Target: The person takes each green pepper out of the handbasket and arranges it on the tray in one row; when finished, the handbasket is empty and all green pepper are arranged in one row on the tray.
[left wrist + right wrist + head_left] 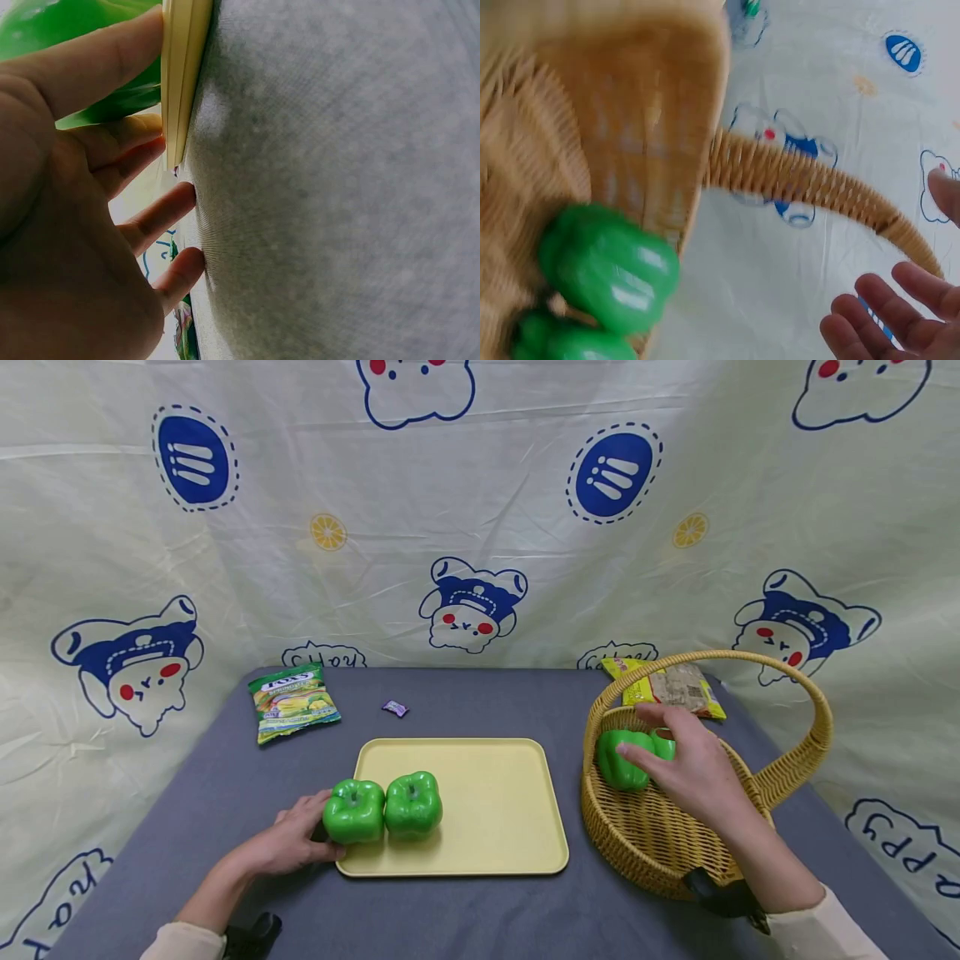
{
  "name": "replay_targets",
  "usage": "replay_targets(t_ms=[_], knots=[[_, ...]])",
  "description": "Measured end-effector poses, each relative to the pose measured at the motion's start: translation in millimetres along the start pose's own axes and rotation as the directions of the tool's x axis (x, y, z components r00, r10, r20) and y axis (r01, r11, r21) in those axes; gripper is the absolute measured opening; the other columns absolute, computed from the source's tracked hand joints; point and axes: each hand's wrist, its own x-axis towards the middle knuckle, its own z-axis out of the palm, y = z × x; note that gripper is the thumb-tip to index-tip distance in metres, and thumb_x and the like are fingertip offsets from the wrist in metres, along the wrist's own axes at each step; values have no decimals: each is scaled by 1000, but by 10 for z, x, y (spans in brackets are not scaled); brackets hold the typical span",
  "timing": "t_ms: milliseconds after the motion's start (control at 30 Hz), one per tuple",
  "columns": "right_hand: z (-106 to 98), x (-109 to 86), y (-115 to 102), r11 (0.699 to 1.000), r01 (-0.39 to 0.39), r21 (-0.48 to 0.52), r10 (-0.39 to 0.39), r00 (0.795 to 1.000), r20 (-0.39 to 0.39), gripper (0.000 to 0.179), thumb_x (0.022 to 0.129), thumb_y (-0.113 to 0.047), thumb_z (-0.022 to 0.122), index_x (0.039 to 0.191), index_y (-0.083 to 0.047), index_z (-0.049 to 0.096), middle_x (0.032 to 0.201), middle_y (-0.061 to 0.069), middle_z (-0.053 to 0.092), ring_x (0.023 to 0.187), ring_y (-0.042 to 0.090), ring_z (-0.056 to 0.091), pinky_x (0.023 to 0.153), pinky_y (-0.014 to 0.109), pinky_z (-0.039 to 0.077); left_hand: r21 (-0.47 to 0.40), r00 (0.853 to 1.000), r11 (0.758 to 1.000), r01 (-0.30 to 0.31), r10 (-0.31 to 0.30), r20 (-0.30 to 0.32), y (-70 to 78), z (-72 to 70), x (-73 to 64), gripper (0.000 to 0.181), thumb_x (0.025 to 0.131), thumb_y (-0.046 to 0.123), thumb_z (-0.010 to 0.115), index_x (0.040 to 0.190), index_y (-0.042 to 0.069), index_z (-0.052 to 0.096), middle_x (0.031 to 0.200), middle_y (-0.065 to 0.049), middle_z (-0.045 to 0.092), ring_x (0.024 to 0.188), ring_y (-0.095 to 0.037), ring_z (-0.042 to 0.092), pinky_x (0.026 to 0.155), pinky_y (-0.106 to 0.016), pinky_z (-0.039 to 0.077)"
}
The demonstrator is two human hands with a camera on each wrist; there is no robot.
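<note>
Two green bell peppers (354, 811) (413, 805) sit side by side on the left part of a pale yellow tray (498, 810). My left hand (298, 837) is at the tray's left edge beside the nearer pepper. In the left wrist view, its thumb and fingertips (142, 30) reach the tray rim (180, 82), fingers spread and fairly straight. My right hand (693, 764) hovers over a wicker basket (600, 827), fingers apart, holding nothing. Two more green bell peppers (611, 266) (577, 341) lie in the basket, partly covered by that hand in the head view.
The basket's tall arched handle (813, 727) rises on the right. A yellow snack bag (678, 687) lies behind the basket. At the back left are a green snack bag (294, 702) and a small purple wrapped candy (395, 708). A printed cloth hangs behind the grey table (480, 918).
</note>
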Motion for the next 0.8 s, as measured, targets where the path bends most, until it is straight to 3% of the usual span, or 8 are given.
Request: replay_targets(t_ms=[367, 800], knots=[[-109, 211, 141, 995, -96, -27, 99, 984, 147, 75, 88, -52, 58, 140, -2, 38, 136, 23, 47, 119, 44, 48, 94, 58, 39, 9, 1000, 1000, -17, 17, -8, -16, 3, 1, 85, 73, 34, 78, 140, -1, 39, 144, -25, 38, 127, -43, 34, 92, -65, 24], [-36, 410, 404, 994, -88, -57, 99, 963, 250, 85, 84, -58, 59, 140, 3, 36, 137, 26, 45, 121, 47, 46, 95, 60, 38, 3, 1000, 1000, -14, 14, -10, -30, 3, 17, 85, 73, 35, 77, 140, 0, 39, 143, -22, 40, 127, -41, 35, 92, -63, 24]])
